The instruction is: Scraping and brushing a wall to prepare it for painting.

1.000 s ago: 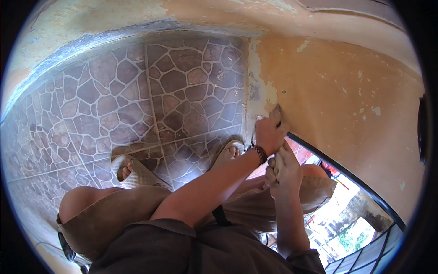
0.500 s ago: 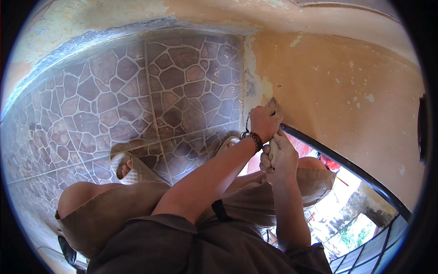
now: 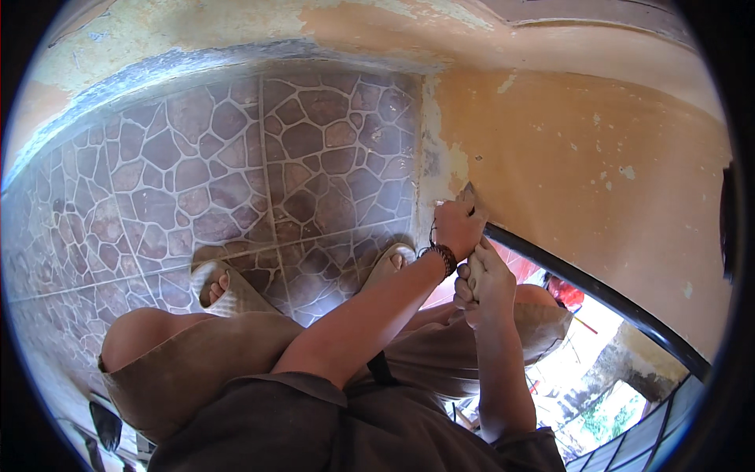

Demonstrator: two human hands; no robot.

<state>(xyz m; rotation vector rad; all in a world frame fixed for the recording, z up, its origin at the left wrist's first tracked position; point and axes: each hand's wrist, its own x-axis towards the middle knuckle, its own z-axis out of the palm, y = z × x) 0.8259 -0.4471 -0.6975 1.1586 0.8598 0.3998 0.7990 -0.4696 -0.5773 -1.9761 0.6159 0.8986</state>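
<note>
A scraper (image 3: 470, 190) has its pointed grey blade against the peeling orange wall (image 3: 550, 157), beside a pale flaking strip along its edge. My left hand (image 3: 458, 226), with a dark bracelet at the wrist, is closed on the tool just behind the blade. My right hand (image 3: 487, 287), dusted pale, is closed round what looks like the light handle, lower down; much of the tool is hidden by my fingers. A black bar (image 3: 582, 287) runs diagonally past both hands along the lower edge of the wall.
Stone-patterned floor tiles (image 3: 197, 173) lie at the left, with my sandalled feet (image 3: 220, 287) and bent knees (image 3: 141, 338) below. A weathered wall (image 3: 212, 39) curves across the top. A bright opening (image 3: 598, 362) with red items and a metal grille shows at the lower right.
Both hands and the tool shifted slightly up and left by half a second ago, and have since come a little way back down. The grips look the same.
</note>
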